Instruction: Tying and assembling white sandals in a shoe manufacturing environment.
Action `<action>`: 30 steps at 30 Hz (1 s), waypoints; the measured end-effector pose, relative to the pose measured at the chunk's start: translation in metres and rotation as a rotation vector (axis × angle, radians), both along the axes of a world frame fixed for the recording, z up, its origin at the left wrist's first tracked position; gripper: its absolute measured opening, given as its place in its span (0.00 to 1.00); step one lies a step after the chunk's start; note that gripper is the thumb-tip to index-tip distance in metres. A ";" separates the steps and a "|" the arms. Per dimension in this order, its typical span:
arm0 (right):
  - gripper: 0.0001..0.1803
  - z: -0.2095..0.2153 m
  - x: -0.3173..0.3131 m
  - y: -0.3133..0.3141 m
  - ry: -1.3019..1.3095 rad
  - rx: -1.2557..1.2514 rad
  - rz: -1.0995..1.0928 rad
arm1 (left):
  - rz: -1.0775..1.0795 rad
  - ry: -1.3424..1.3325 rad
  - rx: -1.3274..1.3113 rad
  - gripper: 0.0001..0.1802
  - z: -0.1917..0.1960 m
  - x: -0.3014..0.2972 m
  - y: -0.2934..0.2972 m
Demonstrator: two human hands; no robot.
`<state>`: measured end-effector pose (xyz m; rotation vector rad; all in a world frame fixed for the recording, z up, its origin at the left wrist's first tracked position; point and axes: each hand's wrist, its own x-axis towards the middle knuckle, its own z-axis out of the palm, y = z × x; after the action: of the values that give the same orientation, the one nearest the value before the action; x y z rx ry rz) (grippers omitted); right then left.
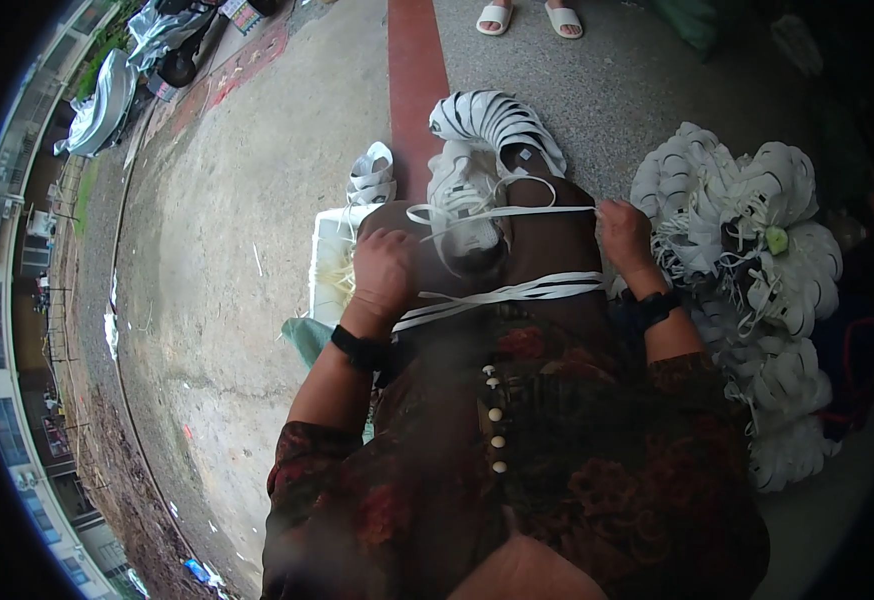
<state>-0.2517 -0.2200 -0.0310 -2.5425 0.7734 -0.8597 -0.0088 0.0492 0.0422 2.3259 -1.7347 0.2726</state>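
Note:
A white shoe upper (462,180) with its toe toward me rests on my lap between my knees. From its eyelets a white shoelace (542,211) runs taut to the right, where my right hand (625,236) pinches its end. My left hand (385,266) is closed beside the upper, over my left thigh, and a thin stretch of lace leads to its fingers. A bundle of loose white laces (532,289) lies across my lap, nearer my body. Just beyond the upper, a curved stack of nested white shoe uppers (502,112) leans over my right knee.
Heaped white shoe uppers (782,265) stand at my right. Beside my left knee is a white box (330,240) with pale strands inside, and another white upper (372,175) lies past it. A person's feet in white slides (495,18) are at the far edge.

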 end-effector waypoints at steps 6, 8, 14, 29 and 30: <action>0.05 -0.026 -0.075 -0.046 0.284 0.071 -0.113 | 0.616 0.017 0.116 0.06 -0.034 0.057 0.193; 0.05 -0.026 -0.069 -0.046 0.398 0.136 0.057 | 0.676 0.121 0.061 0.08 -0.045 0.051 0.198; 0.08 0.038 0.049 0.015 0.086 0.489 0.198 | 0.565 0.260 -0.063 0.08 -0.041 0.040 0.103; 0.03 0.006 0.138 0.054 -0.034 1.020 0.203 | 0.372 0.807 -0.079 0.13 -0.036 0.036 -0.034; 0.03 0.009 0.138 0.057 -0.032 1.021 0.205 | 0.361 0.803 -0.086 0.13 -0.043 0.038 -0.034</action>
<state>-0.1141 -0.1634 -0.0225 -1.6431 0.6758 -0.2913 0.0296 0.0150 -0.0009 2.2062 -0.9017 -0.4661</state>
